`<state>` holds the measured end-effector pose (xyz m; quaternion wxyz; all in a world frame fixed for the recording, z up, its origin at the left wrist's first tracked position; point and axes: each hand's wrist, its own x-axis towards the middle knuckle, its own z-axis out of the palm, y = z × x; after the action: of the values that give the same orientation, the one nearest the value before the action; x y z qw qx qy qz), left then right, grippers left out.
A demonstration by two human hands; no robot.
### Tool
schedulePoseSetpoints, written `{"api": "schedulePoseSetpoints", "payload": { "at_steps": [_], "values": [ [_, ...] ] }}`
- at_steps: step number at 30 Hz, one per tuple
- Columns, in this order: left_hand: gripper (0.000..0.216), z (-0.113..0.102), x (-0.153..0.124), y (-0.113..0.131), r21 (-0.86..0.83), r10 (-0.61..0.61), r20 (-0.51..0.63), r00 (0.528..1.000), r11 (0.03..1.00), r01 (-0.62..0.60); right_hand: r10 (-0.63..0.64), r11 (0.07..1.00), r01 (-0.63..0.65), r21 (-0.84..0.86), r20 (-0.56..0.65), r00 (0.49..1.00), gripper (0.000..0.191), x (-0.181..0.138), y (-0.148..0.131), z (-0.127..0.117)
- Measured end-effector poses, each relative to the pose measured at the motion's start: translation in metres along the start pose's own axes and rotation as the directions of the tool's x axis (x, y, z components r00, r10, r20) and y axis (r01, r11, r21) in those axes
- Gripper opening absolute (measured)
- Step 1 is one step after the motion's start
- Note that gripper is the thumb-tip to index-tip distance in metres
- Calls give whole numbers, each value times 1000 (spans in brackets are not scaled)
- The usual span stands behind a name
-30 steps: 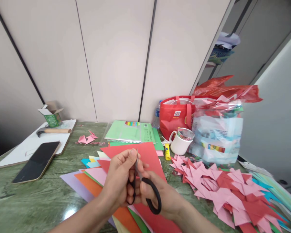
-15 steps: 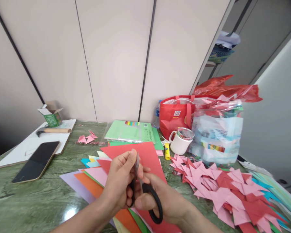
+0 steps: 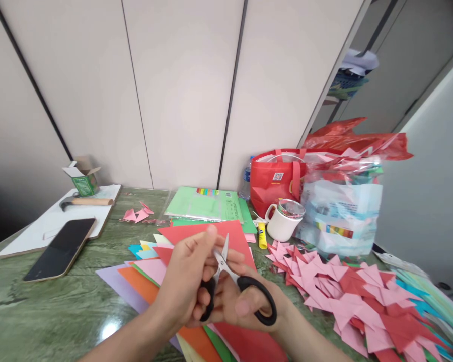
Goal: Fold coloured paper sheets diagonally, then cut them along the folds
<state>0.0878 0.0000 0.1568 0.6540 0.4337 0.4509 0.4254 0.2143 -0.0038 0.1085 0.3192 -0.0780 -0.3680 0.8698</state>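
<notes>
A pair of black-handled scissors (image 3: 236, 286) is held up over the sheets, blades pointing up and away. My left hand (image 3: 186, 281) curls round the left handle loop and the base of the blades. From the right, my right hand (image 3: 249, 306) grips the larger right loop, its thumb lying over the loop. Below both hands lies a red paper sheet (image 3: 196, 234) atop a fan of coloured sheets (image 3: 136, 279) in orange, lilac, pink and green.
On the green marble table (image 3: 41, 311): a black phone (image 3: 60, 249) and hammer (image 3: 85, 202) on a white board at left, green paper pack (image 3: 204, 203), yellow glue stick (image 3: 262, 236), white mug (image 3: 283, 221), red bag (image 3: 275, 178), and several folded pink and red pieces (image 3: 347, 296) at right.
The scissors have turned from edge-on to flat, so both handle loops and the blades now show. The right loop has swung out to the right with my right hand.
</notes>
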Motion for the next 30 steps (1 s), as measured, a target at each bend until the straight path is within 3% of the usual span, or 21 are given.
{"api": "schedulePoseSetpoints", "payload": {
  "at_steps": [4, 9, 16, 22, 26, 28, 30],
  "values": [
    [38, -2, 1, -3, 81, 95, 86, 992, 991, -102, -34, 997, 35, -64, 19, 999, 55, 2, 3, -1],
    [41, 2, 3, -8, 90, 202, 59, 978, 974, -206, -47, 987, 37, -154, -63, 997, 45, 3, 5, 5],
    [39, 4, 4, -9, 58, 173, 13, 985, 983, -173, -71, 986, 54, -156, -105, 992, 49, 2, 8, 2],
    [40, 3, 0, 1, -78, 25, -19, 1000, 997, -26, -42, 993, 35, -115, -54, 998, 60, -1, 8, -6],
    [42, -1, -2, 3, -66, -9, -14, 1000, 998, 8, -1, 998, -2, -65, -41, 999, 56, -3, 7, -7],
    [40, -3, -1, 3, -46, 28, -3, 1000, 999, -28, -1, 999, -1, -51, -40, 999, 55, -4, 6, -6],
    [33, -5, 3, 4, -65, 167, -40, 985, 983, -170, -3, 998, 1, -61, -35, 999, 55, -4, 5, -5]
  ]
}}
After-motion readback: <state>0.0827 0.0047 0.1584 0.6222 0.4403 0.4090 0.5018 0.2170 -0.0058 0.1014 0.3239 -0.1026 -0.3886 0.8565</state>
